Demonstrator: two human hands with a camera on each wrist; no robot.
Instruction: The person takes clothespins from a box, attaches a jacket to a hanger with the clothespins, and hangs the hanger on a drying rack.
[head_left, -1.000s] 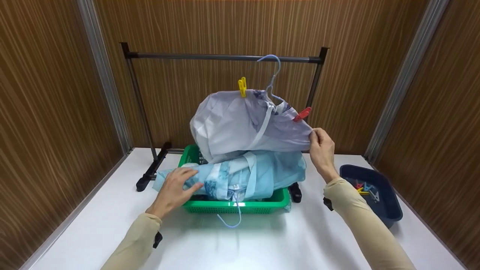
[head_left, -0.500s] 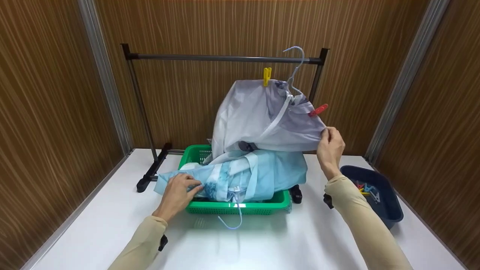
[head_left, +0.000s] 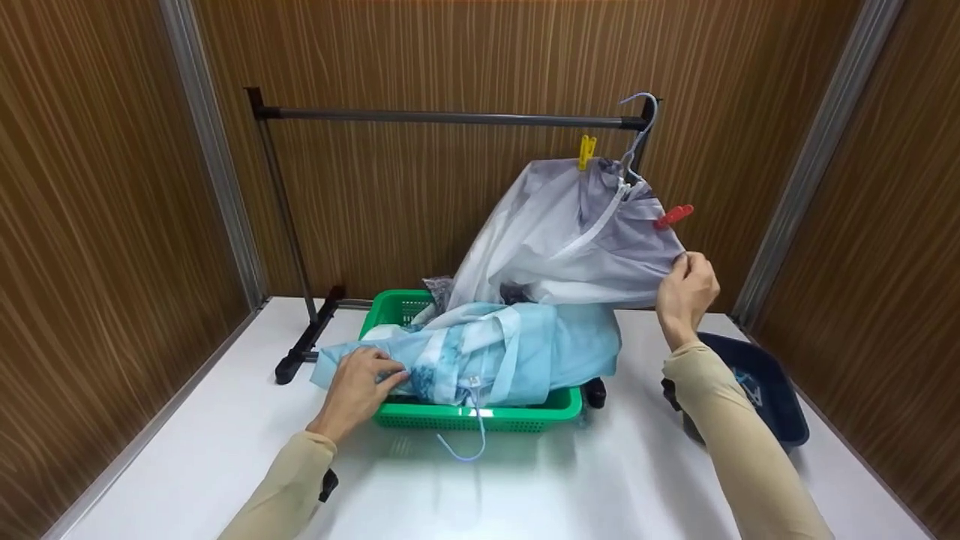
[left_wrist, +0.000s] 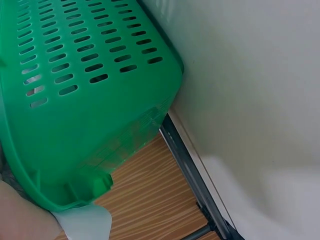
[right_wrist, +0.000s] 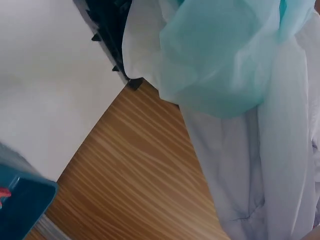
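Observation:
My right hand (head_left: 688, 296) pinches the right edge of a pale lavender garment (head_left: 555, 240) and holds it up. A hanger (head_left: 649, 120) sticks up from its gathered opening, the hook in front of the rack's right end. One yellow clothespin (head_left: 586, 153) and one red clothespin (head_left: 673, 217) are clipped on it. My left hand (head_left: 358, 390) pinches a light blue garment (head_left: 555, 345) at its left part, over the green basket (head_left: 480, 417). From that garment another hanger hook (head_left: 480, 442) hangs over the basket's front. The right wrist view shows the lavender cloth (right_wrist: 235, 170) beside blue cloth (right_wrist: 215, 60).
Behind the basket stands a dark metal rack with a horizontal bar (head_left: 450, 117). A navy tray (head_left: 787, 420) with several clothespins lies at the right, partly behind my right forearm. Wood-grain panels (head_left: 450, 45) enclose the white table (head_left: 480, 495).
My right hand has moved right, drawing the lavender garment, its hanger and clothespins along. My left hand's fingertips and thumb have closed together on the blue garment, which has stayed almost in place.

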